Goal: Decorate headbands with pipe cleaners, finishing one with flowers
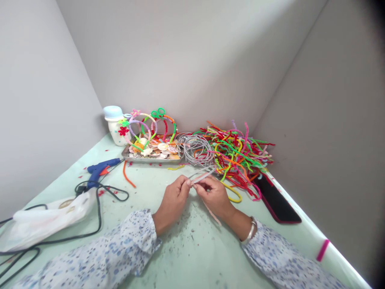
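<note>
My left hand (174,199) and my right hand (214,195) meet over the middle of the pale green table (186,249). Both pinch a thin silver headband (204,175) whose free end points toward the back right. A pale pink pipe cleaner (213,214) runs from my right hand down under its wrist. Just behind my hands lies a heap of bare silver headbands (195,149). To their right sits a tangle of coloured pipe cleaners (237,154).
A metal tray (128,156) with shells and wrapped headbands stands at the back, a white jar (116,124) to its left. A blue glue gun (100,169) with black cable and a white plastic bag (45,218) lie left. A dark phone (275,198) lies right.
</note>
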